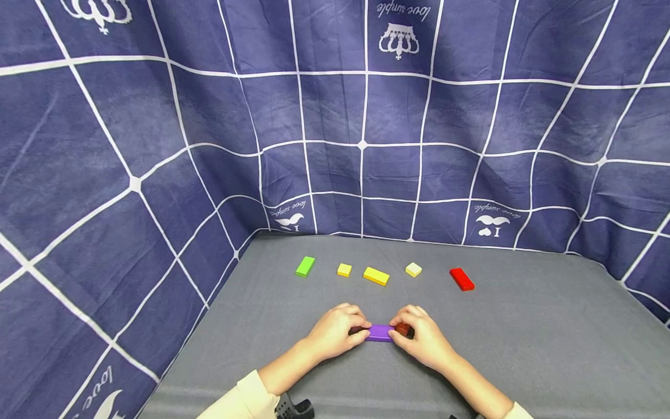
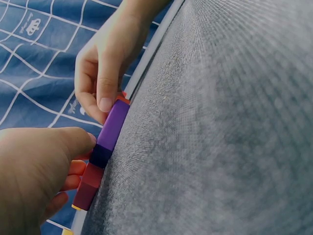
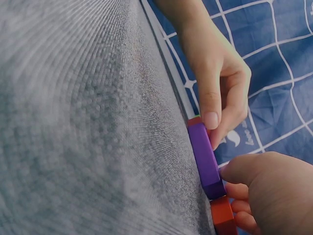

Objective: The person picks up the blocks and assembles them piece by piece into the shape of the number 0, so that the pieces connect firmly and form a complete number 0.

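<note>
A long purple block [image 1: 380, 333] lies crosswise on the grey table between the two hands. My left hand [image 1: 337, 330] pinches its left end between thumb and fingers. At the opposite end, my right hand [image 1: 421, 337] does the same. A dark red block [image 2: 90, 183] adjoins the purple one under the left hand. Beneath the right hand, an orange-red block [image 3: 223, 215] meets the other end, partly covered by fingers.
Farther back on the grey table [image 1: 523, 326] stand a green block [image 1: 305, 267], a small yellow block [image 1: 344, 270], a longer yellow block [image 1: 376, 276], a pale yellow block [image 1: 413, 269] and a red block [image 1: 462, 279]. A blue checked curtain [image 1: 335, 110] hangs behind and along the left side.
</note>
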Demonstrator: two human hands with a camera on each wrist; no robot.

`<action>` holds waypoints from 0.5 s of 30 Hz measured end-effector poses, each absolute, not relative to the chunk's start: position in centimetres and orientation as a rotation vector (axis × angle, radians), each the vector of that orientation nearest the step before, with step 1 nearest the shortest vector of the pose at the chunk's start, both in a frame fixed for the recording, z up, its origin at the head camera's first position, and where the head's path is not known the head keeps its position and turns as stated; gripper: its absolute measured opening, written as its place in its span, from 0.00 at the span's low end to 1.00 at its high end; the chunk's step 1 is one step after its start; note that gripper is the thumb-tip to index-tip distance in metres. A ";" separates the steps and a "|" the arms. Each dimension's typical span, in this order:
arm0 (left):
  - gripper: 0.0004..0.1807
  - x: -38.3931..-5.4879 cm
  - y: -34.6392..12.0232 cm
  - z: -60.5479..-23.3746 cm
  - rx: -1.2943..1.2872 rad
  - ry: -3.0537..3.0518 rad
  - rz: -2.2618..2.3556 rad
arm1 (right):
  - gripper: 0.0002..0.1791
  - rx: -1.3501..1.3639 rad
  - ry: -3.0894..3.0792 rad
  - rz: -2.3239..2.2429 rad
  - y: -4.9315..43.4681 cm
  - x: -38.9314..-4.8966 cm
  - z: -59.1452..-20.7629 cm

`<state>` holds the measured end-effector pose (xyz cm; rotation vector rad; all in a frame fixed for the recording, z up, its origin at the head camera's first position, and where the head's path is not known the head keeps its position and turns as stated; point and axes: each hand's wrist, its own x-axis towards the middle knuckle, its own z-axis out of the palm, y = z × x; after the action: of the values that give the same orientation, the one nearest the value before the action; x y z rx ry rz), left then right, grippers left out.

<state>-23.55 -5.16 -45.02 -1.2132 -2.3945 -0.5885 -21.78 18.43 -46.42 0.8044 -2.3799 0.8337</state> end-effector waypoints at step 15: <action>0.06 -23.8 -5.1 -45.2 -1.209 -2.399 -0.653 | 0.09 0.792 -2.470 0.985 19.1 -22.1 -44.7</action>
<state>-23.79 -5.08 -45.18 -1.2091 -2.3994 -0.6528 -22.06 19.08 -44.66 0.7916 -2.4696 0.9847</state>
